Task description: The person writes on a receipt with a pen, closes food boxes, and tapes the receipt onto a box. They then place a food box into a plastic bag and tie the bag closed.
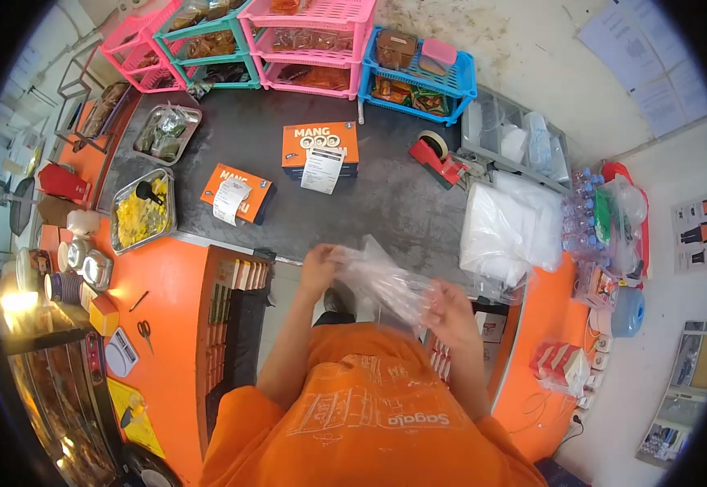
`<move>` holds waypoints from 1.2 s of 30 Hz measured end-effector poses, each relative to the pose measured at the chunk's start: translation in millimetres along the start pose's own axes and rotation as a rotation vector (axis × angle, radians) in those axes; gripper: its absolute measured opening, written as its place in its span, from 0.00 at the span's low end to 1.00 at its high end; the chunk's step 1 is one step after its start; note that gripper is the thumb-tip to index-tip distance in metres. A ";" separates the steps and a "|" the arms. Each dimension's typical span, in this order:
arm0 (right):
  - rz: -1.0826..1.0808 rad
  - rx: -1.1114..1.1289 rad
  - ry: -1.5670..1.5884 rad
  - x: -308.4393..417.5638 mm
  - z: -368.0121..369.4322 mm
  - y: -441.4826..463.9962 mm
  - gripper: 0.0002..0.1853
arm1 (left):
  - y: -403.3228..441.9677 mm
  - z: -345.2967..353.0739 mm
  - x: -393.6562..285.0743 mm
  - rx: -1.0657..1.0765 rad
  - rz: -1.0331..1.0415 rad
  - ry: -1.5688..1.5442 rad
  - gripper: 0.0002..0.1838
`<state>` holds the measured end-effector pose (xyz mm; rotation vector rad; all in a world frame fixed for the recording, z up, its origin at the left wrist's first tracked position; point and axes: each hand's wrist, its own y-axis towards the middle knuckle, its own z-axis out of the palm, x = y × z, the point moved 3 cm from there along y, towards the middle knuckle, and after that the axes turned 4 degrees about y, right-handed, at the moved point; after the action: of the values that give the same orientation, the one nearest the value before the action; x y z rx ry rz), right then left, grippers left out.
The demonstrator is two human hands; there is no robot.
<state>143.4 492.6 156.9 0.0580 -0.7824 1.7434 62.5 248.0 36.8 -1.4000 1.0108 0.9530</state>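
A clear plastic bag (386,280) is stretched between my two hands, just in front of my body at the counter's near edge. My left hand (321,269) pinches one end of it. Its other end is gripped by my right hand (451,310). Beyond the bag, on the dark counter (369,215), stand a larger orange food box (300,144) and a smaller orange food box (257,195). A printed receipt (322,170) hangs over the larger one, and another receipt (228,203) lies on the smaller one.
A stack of plastic bags (499,223) lies at right, near a red tape dispenser (438,160). At left are a tray of yellow food (144,209) and a tray of wrapped green items (167,134). Coloured basket racks (309,50) line the back. Scissors (145,334) lie on the orange left counter.
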 end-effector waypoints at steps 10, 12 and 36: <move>-0.873 -0.875 -1.405 107.5 -132.1 38.4 0.26 | -35.2 -16.7 -69.9 0.286 -0.091 -0.064 0.14; -0.926 -0.973 -1.889 74.7 -112.5 39.6 0.10 | -42.4 -15.3 -98.9 0.106 0.411 0.562 0.17; -0.363 -0.408 -1.870 7.0 -43.2 -38.5 0.05 | -80.8 -101.3 -55.5 -0.016 0.237 0.905 0.16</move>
<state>189.9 525.5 144.4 1.5754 -2.1815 0.7137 122.7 152.3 121.1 -1.7903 1.8648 0.4557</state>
